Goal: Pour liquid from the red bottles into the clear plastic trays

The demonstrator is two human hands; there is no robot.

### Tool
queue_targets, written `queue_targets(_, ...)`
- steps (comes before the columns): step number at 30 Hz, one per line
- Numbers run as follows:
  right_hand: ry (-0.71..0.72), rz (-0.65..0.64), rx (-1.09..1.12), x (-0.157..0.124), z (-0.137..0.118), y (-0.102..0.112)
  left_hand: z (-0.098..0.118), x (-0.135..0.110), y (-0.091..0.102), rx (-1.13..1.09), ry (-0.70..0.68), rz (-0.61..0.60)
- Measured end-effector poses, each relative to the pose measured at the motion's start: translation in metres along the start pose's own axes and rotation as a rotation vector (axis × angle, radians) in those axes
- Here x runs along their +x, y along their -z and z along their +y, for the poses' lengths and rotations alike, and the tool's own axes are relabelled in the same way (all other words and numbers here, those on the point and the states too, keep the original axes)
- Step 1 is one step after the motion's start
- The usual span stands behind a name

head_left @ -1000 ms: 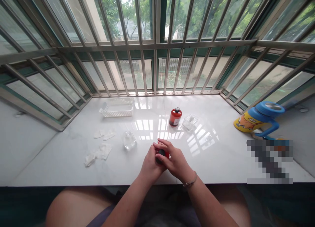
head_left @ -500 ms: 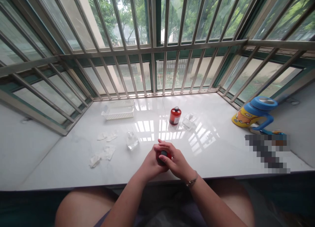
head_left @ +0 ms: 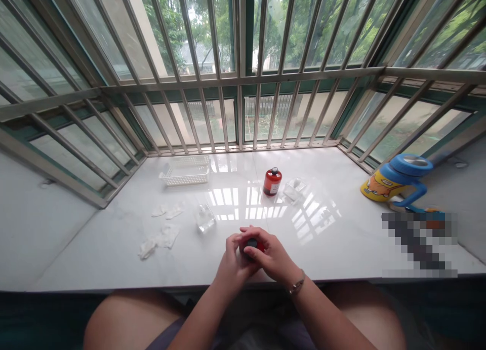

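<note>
Hands, two: left hand (head_left: 232, 264) and right hand (head_left: 274, 255) press together around one dark-capped red bottle (head_left: 260, 246), enclosed between them.

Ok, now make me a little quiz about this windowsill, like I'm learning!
1. Which hand wears the thin silver-coloured bracelet, left or right?
2. True or false: the white plastic basket sits nearer the hands than the clear square block does.
3. The black-topped round object sits between the left hand and the right hand. What colour shows around the black top: A red, B blue, C yellow?

Key: 1 right; 2 false; 3 A.
</note>
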State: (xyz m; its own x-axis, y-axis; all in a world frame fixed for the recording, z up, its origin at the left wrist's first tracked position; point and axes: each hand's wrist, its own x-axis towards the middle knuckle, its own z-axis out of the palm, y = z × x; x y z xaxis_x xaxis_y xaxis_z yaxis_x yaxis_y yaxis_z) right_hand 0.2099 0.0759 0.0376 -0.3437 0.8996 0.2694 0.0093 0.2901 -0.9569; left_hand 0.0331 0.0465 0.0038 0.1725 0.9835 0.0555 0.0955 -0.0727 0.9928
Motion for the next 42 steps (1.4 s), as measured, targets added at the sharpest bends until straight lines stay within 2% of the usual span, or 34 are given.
queue_targets(5,0.089,0.292,-0.186,-0.013,0.006,-0.031,-0.001,-0.020,-0.017,0.158,-0.028,0.130)
queue_targets(6,0.108,0.319,-0.217,-0.015,0.005,-0.036,0.001,-0.020,-0.021,0.159,-0.017,0.152)
queue_targets(8,0.123,0.296,-0.245,-0.017,0.001,-0.039,0.005,-0.015,-0.025,0.168,0.026,0.182)
queue_targets(10,0.100,0.196,-0.223,-0.017,-0.002,-0.032,0.009,-0.008,-0.023,0.184,0.052,0.159)
queue_targets(12,0.051,0.093,-0.176,-0.015,-0.004,-0.016,0.012,-0.001,-0.017,0.193,0.053,0.094)
queue_targets(14,0.015,0.063,-0.150,-0.013,-0.002,0.003,0.013,0.005,-0.010,0.203,0.029,0.050)
queue_targets(15,0.009,0.096,-0.159,-0.013,0.000,0.013,0.013,0.007,-0.007,0.212,0.015,0.040)
queue_targets(18,-0.006,0.311,-0.216,-0.017,0.005,0.031,0.013,0.011,-0.002,0.229,-0.029,0.028)
queue_targets(21,0.004,0.413,-0.269,-0.022,0.005,0.029,0.011,0.012,-0.002,0.226,-0.030,0.024)
queue_targets(26,0.032,0.347,-0.352,-0.025,-0.007,0.001,0.004,0.012,-0.008,0.175,-0.016,0.045)
queue_targets(32,-0.005,0.213,-0.209,-0.019,-0.018,-0.020,0.009,0.012,-0.011,0.085,-0.027,0.028)
queue_targets(37,-0.041,0.189,-0.162,-0.007,-0.022,-0.021,0.011,0.013,-0.012,0.096,0.002,0.030)
queue_targets(42,-0.060,-0.022,-0.217,0.014,-0.027,-0.007,0.009,0.016,-0.011,0.226,0.040,0.006)
